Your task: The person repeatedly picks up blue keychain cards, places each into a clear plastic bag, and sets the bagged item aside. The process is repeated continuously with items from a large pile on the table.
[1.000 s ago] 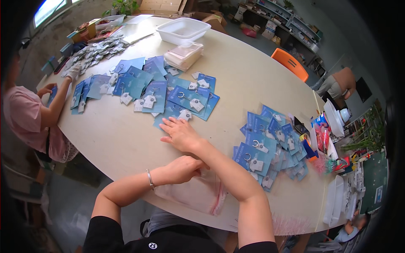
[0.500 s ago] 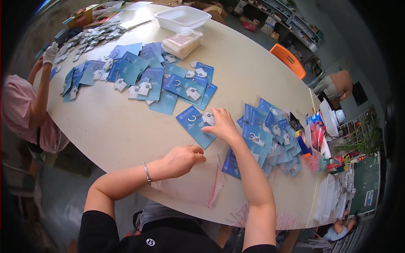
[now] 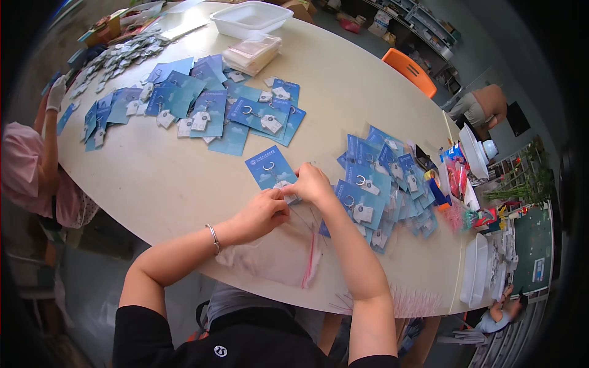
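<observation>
Presently at hand: one blue card (image 3: pixel 261 161) bearing a metal ring (image 3: pixel 269 166) and a white shirt-shaped tag (image 3: pixel 282 184); placed over the near middle of the bench (image 3: pixel 165 202).
Right hand (image 3: pixel 311 184): fingers closed on the card at its lower right, thumb by the tag.
Left hand (image 3: pixel 264 213): fingers curled, tips meeting the right thumb beside the tag; whether they pinch anything, I cannot tell.
Near edge: curves close below the clear bags (image 3: pixel 270 265), which lie red-striped side to the right, under the wrists.
Left room: a broad pale stretch of bench runs from the bags up to the loose card pile (image 3: pixel 211 113).
Right room: tight; the second card pile (image 3: pixel 371 178) sits just beside the right forearm.
Far room: a wide stretch extends past both piles toward the orange chair (image 3: pixel 410 72) beyond the edge.
Far side: stacked clear sleeves (image 3: pixel 253 54), near a white tray (image 3: pixel 251 19).
Changed from half a second ago: card turned, so its tag now lies below the ring, toward the wearer; left hand, then apart, has joined the right.
Unchanged: bags and both piles, lying as before.
</observation>
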### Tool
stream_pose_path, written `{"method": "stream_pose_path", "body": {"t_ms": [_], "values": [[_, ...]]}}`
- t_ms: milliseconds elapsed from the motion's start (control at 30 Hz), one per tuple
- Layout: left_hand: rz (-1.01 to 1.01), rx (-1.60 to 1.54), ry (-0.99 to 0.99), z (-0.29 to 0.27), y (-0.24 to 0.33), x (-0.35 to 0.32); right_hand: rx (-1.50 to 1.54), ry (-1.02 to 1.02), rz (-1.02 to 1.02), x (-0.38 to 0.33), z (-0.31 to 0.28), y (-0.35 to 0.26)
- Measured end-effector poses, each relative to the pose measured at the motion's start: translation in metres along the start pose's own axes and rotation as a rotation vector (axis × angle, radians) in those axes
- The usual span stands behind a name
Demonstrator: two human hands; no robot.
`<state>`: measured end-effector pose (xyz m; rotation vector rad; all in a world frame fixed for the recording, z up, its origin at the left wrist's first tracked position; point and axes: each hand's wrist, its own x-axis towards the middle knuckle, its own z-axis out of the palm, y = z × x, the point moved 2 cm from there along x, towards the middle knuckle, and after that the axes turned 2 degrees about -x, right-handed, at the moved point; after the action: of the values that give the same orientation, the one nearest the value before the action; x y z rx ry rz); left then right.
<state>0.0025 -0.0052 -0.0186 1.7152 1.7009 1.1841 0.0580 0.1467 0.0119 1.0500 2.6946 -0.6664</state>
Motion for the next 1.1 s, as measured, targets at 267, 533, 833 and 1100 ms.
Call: {"method": "stream_pose_path", "body": {"t_ms": [267,533,833,1100], "values": [[-0.321,-0.349,-0.094,-0.016,-0.009,0.003,0.937,0.113,-0.030,-0.033,-0.026,0.051],[-0.378,-0.383,-0.107,-0.013,-0.007,0.005,0.836,-0.330,0.045,-0.079,-0.051,0.122],[-0.396,-0.308,-0.132,-0.015,-0.005,0.008,0.536,-0.537,-0.187,-0.060,-0.053,0.100],[-0.373,-0.353,-0.164,-0.013,0.012,0.015,0.216,-0.604,-0.385,-0.034,-0.042,0.044]]}}
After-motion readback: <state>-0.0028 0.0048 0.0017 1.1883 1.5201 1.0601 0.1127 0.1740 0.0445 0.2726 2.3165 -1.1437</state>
